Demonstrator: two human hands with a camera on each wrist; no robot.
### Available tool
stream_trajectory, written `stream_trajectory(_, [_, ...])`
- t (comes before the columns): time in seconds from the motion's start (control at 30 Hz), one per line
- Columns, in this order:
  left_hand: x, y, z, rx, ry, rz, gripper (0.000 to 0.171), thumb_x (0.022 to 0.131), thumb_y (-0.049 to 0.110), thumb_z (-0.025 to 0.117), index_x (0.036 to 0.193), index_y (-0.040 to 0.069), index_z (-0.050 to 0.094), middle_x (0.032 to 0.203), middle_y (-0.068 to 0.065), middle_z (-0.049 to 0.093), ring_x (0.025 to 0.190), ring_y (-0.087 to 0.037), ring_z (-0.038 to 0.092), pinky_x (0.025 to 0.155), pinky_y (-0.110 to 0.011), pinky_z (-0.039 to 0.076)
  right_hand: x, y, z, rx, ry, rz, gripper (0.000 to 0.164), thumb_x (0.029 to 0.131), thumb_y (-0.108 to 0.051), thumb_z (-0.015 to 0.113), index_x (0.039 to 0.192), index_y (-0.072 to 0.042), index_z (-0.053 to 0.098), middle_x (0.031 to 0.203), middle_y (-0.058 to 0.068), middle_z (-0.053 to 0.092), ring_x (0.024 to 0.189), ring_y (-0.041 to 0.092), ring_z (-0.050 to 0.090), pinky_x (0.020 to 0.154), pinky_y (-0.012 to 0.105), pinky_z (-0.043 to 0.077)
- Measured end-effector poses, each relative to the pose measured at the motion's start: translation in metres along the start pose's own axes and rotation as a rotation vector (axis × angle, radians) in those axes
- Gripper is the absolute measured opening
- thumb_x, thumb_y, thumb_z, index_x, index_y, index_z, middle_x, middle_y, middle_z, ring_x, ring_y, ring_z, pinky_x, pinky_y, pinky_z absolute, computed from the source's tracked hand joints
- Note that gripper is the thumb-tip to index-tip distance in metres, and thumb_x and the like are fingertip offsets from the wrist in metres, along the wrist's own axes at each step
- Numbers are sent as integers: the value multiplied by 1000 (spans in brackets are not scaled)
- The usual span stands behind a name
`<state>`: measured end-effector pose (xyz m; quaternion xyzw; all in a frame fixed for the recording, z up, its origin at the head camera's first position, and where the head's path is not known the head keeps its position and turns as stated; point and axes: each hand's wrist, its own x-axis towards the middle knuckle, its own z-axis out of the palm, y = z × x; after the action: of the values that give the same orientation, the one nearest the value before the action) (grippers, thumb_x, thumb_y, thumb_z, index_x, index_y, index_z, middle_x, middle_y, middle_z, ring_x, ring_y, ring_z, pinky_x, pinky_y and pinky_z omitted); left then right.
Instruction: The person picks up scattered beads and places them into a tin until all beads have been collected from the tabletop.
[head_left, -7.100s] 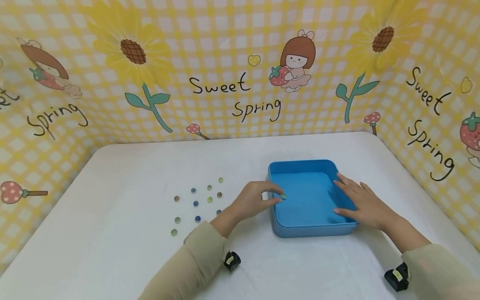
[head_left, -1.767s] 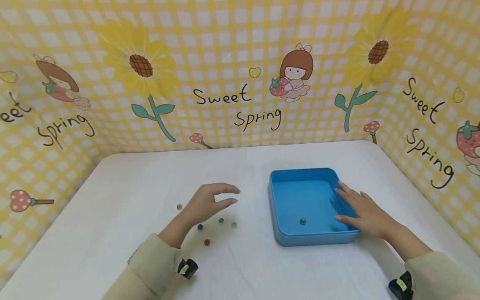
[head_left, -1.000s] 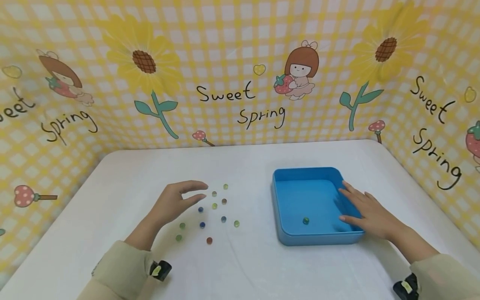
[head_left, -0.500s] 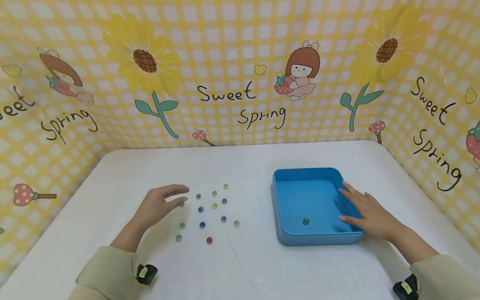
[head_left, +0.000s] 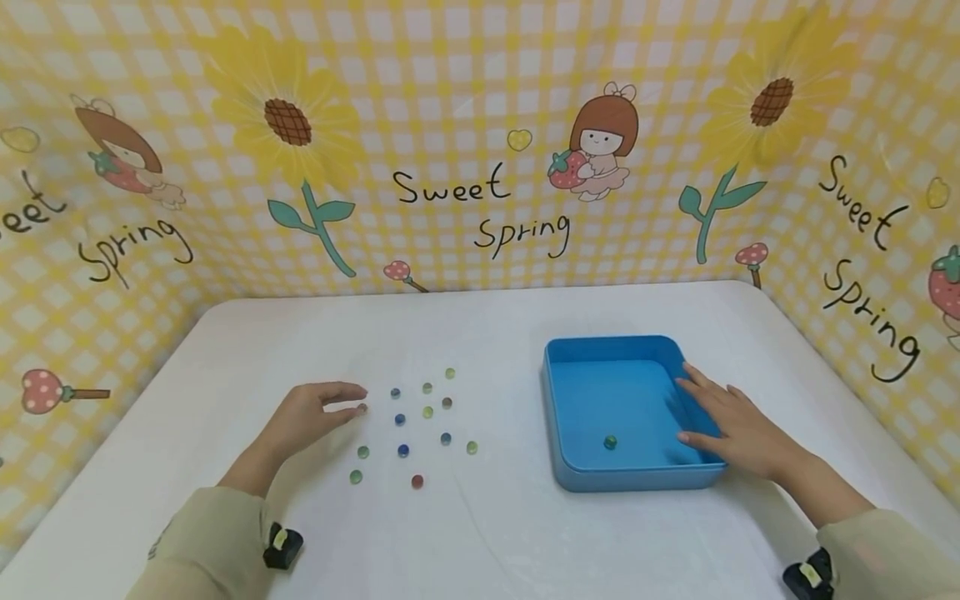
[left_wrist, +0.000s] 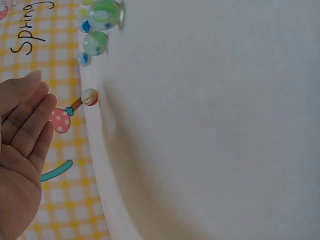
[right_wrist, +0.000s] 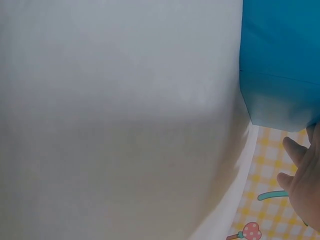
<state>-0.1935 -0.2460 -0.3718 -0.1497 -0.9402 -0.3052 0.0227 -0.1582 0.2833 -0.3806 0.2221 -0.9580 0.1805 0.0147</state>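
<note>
In the head view, my left hand [head_left: 300, 421] reaches low over the table's left part, thumb and index finger apart at a brownish glass marble [head_left: 363, 408]. The left wrist view shows that marble [left_wrist: 90, 97] as white with orange swirls, apart from the fingers. Several more marbles, among them a blue one [head_left: 403, 451], a red one [head_left: 417, 482] and a yellow-green one [head_left: 472, 448], lie scattered to its right. My right hand [head_left: 742, 425] rests with spread fingers on the right rim of a blue box [head_left: 637, 481]. Inside the box lies one green marble [head_left: 611, 442].
A white cloth covers the table [head_left: 495, 333]. Yellow checked fabric [head_left: 450, 100] with printed flowers and lettering stands behind and at both sides. Black wrist devices [head_left: 282, 547] are at both sleeves.
Earlier my left hand pinched a small marble over the box's left rim; a green marble now lies inside. The left hand has since moved left and down to the brownish marble. The right hand stays put.
</note>
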Motion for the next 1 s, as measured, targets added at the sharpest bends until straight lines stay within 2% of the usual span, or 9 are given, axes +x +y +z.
stream_trajectory(0.3, [5, -13, 5, 9, -41, -28, 24, 77, 11, 64, 100, 5, 63, 104, -11, 60, 101, -30, 51, 82, -43, 42, 0, 0, 1, -5, 3, 3, 71, 81, -39, 55, 132, 1, 27, 140, 18, 15, 123, 38, 18, 97, 56, 7])
stream_trajectory(0.6, [11, -17, 5, 9, -88, -101, 25, 79, 11, 61, 103, 4, 61, 103, -12, 60, 103, -32, 49, 81, -42, 43, 0, -1, 0, -13, 6, 3, 71, 81, -39, 55, 132, 1, 27, 140, 18, 15, 124, 38, 18, 97, 56, 8])
stream_trajectory(1.0, [13, -19, 6, 5, -91, -86, 25, 78, 9, 63, 101, 1, 61, 98, -13, 61, 99, -32, 52, 79, -41, 44, 0, -1, 1, -14, -5, 18, 71, 81, -40, 55, 132, 1, 26, 140, 19, 15, 123, 39, 18, 97, 57, 7])
